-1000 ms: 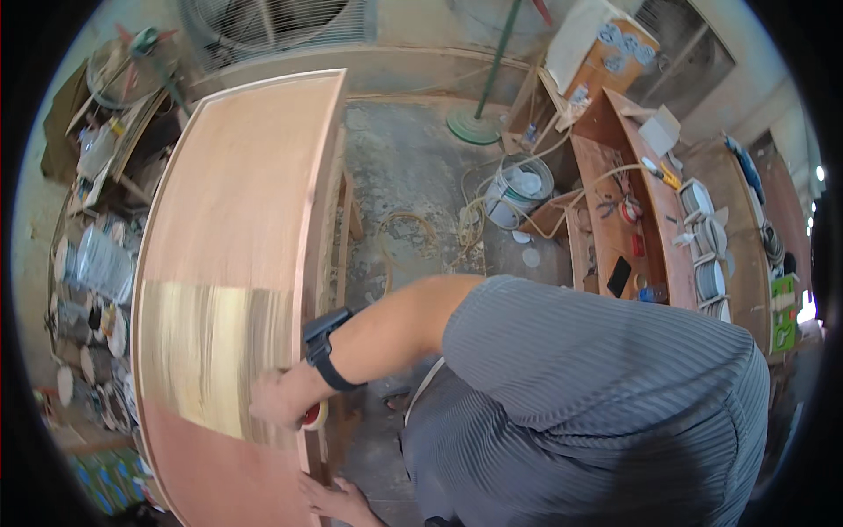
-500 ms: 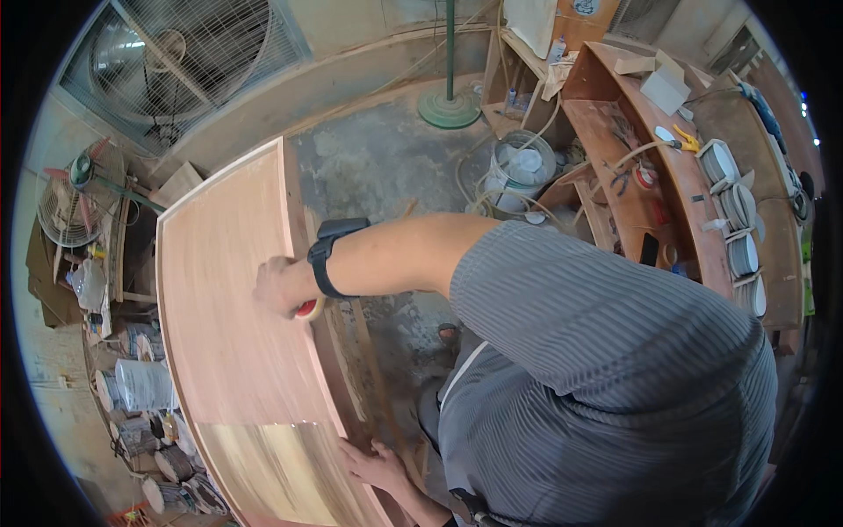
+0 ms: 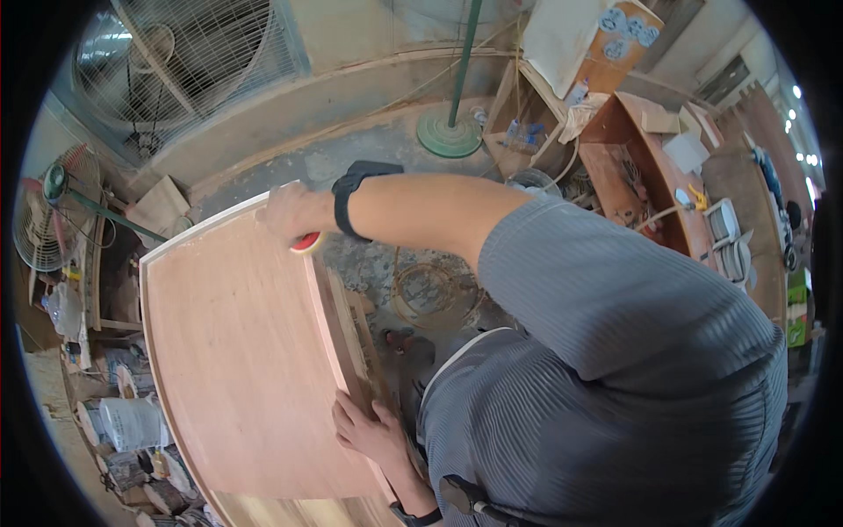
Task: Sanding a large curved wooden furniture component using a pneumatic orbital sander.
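The wooden panel (image 3: pixel 237 351) is the biggest thing on my feed, running up left of centre, its pinkish face bordered by a raised lip; a pale, streaked patch (image 3: pixel 299 511) shows at its near end. After that I have a caged fan (image 3: pixel 189 75) at upper left, then an open reddish-brown box (image 3: pixel 606 169) over on the right. A round green base (image 3: pixel 449 136) carrying a pole stands on the floor (image 3: pixel 360 259) past the panel's right side. Down to hand size: my left hand (image 3: pixel 373 430) lies on the panel's right edge, fingers extended and a little spread, gripping nothing. My right hand (image 3: pixel 294 215), blurred, is curled over a small red-and-cream disc (image 3: pixel 305 243) at the panel's far right corner; I can't tell exactly how each finger wraps it.
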A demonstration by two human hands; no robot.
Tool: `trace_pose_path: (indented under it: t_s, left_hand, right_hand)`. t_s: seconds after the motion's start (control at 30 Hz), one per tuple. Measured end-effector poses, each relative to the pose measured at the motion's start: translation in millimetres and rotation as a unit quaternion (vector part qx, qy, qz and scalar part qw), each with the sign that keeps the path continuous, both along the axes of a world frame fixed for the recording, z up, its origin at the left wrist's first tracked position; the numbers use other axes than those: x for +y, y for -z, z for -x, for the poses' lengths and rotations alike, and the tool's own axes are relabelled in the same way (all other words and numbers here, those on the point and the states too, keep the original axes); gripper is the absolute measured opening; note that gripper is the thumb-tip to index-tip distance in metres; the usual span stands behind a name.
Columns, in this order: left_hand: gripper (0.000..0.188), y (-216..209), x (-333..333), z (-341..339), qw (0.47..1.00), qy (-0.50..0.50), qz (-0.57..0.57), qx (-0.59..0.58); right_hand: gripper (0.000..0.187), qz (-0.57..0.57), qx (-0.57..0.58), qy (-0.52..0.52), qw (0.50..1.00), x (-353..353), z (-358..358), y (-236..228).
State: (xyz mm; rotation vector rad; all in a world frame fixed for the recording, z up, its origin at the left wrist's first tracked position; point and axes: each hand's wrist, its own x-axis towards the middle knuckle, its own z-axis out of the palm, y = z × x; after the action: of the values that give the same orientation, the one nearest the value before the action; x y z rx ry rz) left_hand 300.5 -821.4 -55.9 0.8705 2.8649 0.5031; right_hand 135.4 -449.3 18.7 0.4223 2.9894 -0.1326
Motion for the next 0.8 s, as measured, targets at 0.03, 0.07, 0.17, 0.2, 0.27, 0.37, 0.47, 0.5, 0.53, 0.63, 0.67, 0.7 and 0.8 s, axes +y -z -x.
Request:
trace_pose_path:
  t_s: [0.03, 0.07, 0.17, 0.2, 0.27, 0.37, 0.47, 0.5, 0.53, 0.63, 0.67, 0.7, 0.8]
  left_hand:
    - [0.071, -1.9, 15.5, 9.9, 1.0, 0.019, -0.011, 0.005]
    - [0.071, -2.9, 26.3, 17.1, 1.0, 0.01, -0.012, -0.005]
    - [0.07, -7.5, 44.8, 26.2, 1.0, 0.004, -0.015, -0.011]
    - [0.07, -9.4, 44.6, 24.2, 1.0, -0.01, 0.008, -0.029]
    - [0.07, -11.9, 40.8, 20.9, 0.998, -0.043, 0.024, -0.042]
    - [0.069, -14.2, 22.8, -4.7, 0.996, -0.073, 0.046, -0.008]
    - [0.07, -13.5, -8.0, -40.2, 0.983, -0.157, 0.095, -0.008]
    - [0.07, -8.2, -23.5, -53.1, 0.971, -0.201, 0.13, -0.004]
    - [0.069, -1.8, -42.2, -68.5, 0.955, -0.245, 0.166, -0.001]
    - [0.069, 11.9, -101.9, -118.2, 0.919, -0.363, 0.157, 0.015]
    - [0.069, 23.4, -117.0, -139.1, 0.91, -0.381, 0.163, 0.018]
    - [0.068, 39.5, -129.3, -161.0, 0.834, -0.549, -0.043, 0.002]
    - [0.094, 17.2, -105.3, -159.4, 0.51, -0.742, -0.427, -0.085]
  right_hand:
    - [0.053, -0.039, -0.08, 0.002, 0.996, 11.2, 11.1, -4.5]
    - [0.053, -0.04, -0.09, -0.007, 0.995, 14.9, 15.7, -7.4]
    - [0.055, -0.003, -0.059, 0.003, 0.998, 28.0, 26.1, -5.6]
    - [0.055, 0.0, -0.065, -0.011, 0.998, 28.3, 25.7, -2.4]
    - [0.037, 0.092, -0.07, -0.062, 0.991, 18.9, 7.7, -24.5]
    - [0.027, 0.118, -0.055, -0.164, 0.978, -9.8, -7.8, -5.8]
    - [0.028, 0.139, -0.06, -0.308, 0.939, -68.9, -31.2, 11.6]
    - [0.035, 0.149, -0.068, -0.349, 0.923, -88.9, -40.7, 19.5]
    - [0.037, 0.154, -0.06, -0.395, 0.903, -109.7, -52.7, 14.7]
    - [0.042, 0.227, -0.052, -0.455, 0.86, -137.0, -82.1, 6.9]
    - [0.045, 0.291, -0.06, -0.46, 0.837, -139.2, -89.8, 5.5]
    - [0.045, 0.294, -0.061, -0.48, 0.824, -136.0, -96.3, 0.3]
    - [0.058, 0.321, -0.043, -0.365, 0.873, -93.3, -123.0, -15.5]
